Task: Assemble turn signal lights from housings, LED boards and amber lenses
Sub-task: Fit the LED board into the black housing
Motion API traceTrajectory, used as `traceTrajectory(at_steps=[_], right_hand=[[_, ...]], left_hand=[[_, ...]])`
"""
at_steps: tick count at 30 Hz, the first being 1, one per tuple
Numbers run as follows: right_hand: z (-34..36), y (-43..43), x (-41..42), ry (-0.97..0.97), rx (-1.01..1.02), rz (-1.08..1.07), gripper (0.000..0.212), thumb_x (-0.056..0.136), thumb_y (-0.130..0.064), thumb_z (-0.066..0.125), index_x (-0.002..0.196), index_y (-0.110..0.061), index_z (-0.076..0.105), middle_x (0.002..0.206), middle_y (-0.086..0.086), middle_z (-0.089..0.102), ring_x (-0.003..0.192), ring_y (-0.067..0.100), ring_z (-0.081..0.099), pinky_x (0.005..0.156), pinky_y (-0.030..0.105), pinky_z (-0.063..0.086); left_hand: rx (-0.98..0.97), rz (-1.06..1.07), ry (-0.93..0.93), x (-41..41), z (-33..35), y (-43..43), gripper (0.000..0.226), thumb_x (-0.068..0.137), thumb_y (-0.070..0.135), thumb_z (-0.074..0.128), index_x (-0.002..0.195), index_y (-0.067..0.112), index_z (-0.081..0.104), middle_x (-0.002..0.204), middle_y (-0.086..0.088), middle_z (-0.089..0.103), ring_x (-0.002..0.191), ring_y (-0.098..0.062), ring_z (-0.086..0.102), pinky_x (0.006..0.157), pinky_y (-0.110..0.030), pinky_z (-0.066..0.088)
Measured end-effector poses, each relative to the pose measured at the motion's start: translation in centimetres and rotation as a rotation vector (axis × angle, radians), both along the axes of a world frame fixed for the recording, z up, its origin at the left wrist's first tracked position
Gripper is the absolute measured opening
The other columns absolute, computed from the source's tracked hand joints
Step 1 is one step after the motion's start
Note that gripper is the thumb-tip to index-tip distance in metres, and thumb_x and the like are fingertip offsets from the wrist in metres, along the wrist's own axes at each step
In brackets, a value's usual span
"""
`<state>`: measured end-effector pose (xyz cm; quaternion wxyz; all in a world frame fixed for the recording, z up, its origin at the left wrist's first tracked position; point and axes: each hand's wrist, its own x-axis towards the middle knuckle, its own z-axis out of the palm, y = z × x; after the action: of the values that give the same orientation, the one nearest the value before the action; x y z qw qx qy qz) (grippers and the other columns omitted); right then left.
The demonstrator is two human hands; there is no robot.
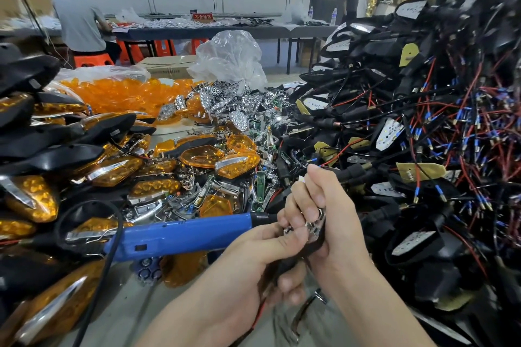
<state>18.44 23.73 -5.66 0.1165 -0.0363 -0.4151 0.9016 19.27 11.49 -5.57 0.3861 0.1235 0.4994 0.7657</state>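
Near the middle, both hands are curled tight around one black housing (317, 244). The left hand (262, 253) grips its lower end, and the right hand (327, 205) wraps over the top, fingers pressing a shiny insert (311, 227) in its face. A blue-handled tool (180, 236) lies just left of them. Loose amber lenses (118, 93) sit far left, and wired housings (423, 121) are heaped at right.

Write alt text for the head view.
Left hand and right hand grip a black housing with a silvery part, in front of a blue-handled tool. Amber lights are heaped to the left, wired black housings to the right.
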Motion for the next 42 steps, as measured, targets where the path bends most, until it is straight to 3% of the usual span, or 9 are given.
traceTrajectory(at_steps=[2, 6, 11, 18, 24, 32, 36, 39, 42], right_hand=[[0.0, 0.0, 0.0, -0.003, -0.001, -0.004, 0.055, 0.102, -0.023, 0.044, 0.048, -0.022, 0.035, 0.041, -0.003, 0.029, 0.034, 0.012, 0.033, 0.042, 0.025, 0.042], [-0.1, 0.0, 0.0, 0.002, 0.025, -0.007, 0.054, 0.102, -0.021, 0.045, 0.049, -0.021, 0.034, 0.041, -0.002, 0.029, 0.033, 0.013, 0.032, 0.041, 0.027, 0.042], [-0.1, -0.2, 0.0, 0.047, 0.056, -0.006, 0.048, 0.093, -0.025, 0.057, 0.05, -0.02, 0.034, 0.041, -0.001, 0.028, 0.033, 0.014, 0.032, 0.042, 0.028, 0.042], [0.2, 0.2, -0.1, 0.033, -0.01, 0.043, 0.05, 0.094, -0.023, 0.05, 0.046, -0.022, 0.035, 0.039, -0.003, 0.028, 0.033, 0.012, 0.031, 0.041, 0.027, 0.041], [-0.1, 0.1, -0.1, -0.017, 0.012, 0.029, 0.054, 0.1, -0.022, 0.046, 0.047, -0.021, 0.033, 0.041, -0.001, 0.026, 0.034, 0.013, 0.029, 0.041, 0.027, 0.041], [-0.4, -0.1, 0.0, 0.045, 0.078, 0.027, 0.045, 0.086, -0.028, 0.057, 0.048, -0.02, 0.035, 0.04, 0.0, 0.029, 0.034, 0.014, 0.031, 0.042, 0.028, 0.04], [-0.3, 0.1, -0.5, 0.005, 0.064, 0.023, 0.053, 0.098, -0.025, 0.053, 0.048, -0.021, 0.036, 0.04, -0.002, 0.029, 0.034, 0.013, 0.031, 0.042, 0.028, 0.042], [0.1, -0.1, -0.3, 0.014, 0.019, 0.039, 0.04, 0.089, -0.034, 0.055, 0.053, -0.019, 0.048, 0.047, 0.001, 0.041, 0.041, 0.016, 0.042, 0.049, 0.028, 0.049], [0.4, -0.5, 0.5, 0.039, 0.055, 0.059, 0.027, 0.08, -0.049, 0.063, 0.079, -0.022, 0.067, 0.074, 0.007, 0.067, 0.063, 0.021, 0.064, 0.046, 0.027, 0.052]], left_hand=[[-0.027, -0.011, 0.016, 0.0, 0.1, -0.1, 0.022, 0.077, 0.03, 0.073, 0.087, 0.01, 0.072, 0.068, -0.012, 0.045, 0.046, -0.017, 0.042, 0.06, -0.041, 0.012], [-0.058, -0.02, -0.006, 0.0, 0.4, -0.2, 0.019, 0.076, 0.026, 0.073, 0.086, 0.01, 0.07, 0.066, -0.011, 0.049, 0.048, -0.017, 0.042, 0.052, -0.03, 0.028], [-0.088, 0.025, -0.05, -0.1, 0.3, 0.0, 0.024, 0.073, 0.022, 0.073, 0.092, 0.01, 0.064, 0.061, -0.007, 0.038, 0.045, -0.014, 0.036, 0.046, -0.025, 0.029], [0.01, -0.097, -0.031, 0.1, 1.2, -0.4, 0.021, 0.096, 0.019, 0.055, 0.107, 0.003, 0.061, 0.074, -0.001, 0.067, 0.056, -0.011, 0.049, 0.053, -0.023, 0.041], [-0.042, -0.02, -0.011, 0.2, 0.6, -0.1, 0.022, 0.089, 0.021, 0.055, 0.087, 0.007, 0.072, 0.073, -0.007, 0.065, 0.056, -0.014, 0.048, 0.053, -0.027, 0.034], [-0.052, 0.054, -0.045, 0.1, 0.0, 0.3, 0.024, 0.081, 0.018, 0.058, 0.099, 0.002, 0.062, 0.079, -0.01, 0.067, 0.051, -0.012, 0.043, 0.05, -0.026, 0.033], [-0.037, 0.043, -0.017, -0.1, -0.2, 0.3, 0.019, 0.093, 0.017, 0.053, 0.1, 0.002, 0.063, 0.079, -0.006, 0.069, 0.052, -0.011, 0.046, 0.048, -0.023, 0.036], [-0.078, 0.118, 0.08, 0.0, -0.3, 0.5, 0.019, 0.1, 0.017, 0.049, 0.1, 0.004, 0.063, 0.078, -0.004, 0.07, 0.052, -0.011, 0.049, 0.047, -0.022, 0.038], [-0.156, 0.253, 0.229, 0.2, -0.1, 0.5, 0.018, 0.103, 0.018, 0.049, 0.111, 0.016, 0.065, 0.069, -0.005, 0.062, 0.056, -0.014, 0.052, 0.051, -0.025, 0.041]])
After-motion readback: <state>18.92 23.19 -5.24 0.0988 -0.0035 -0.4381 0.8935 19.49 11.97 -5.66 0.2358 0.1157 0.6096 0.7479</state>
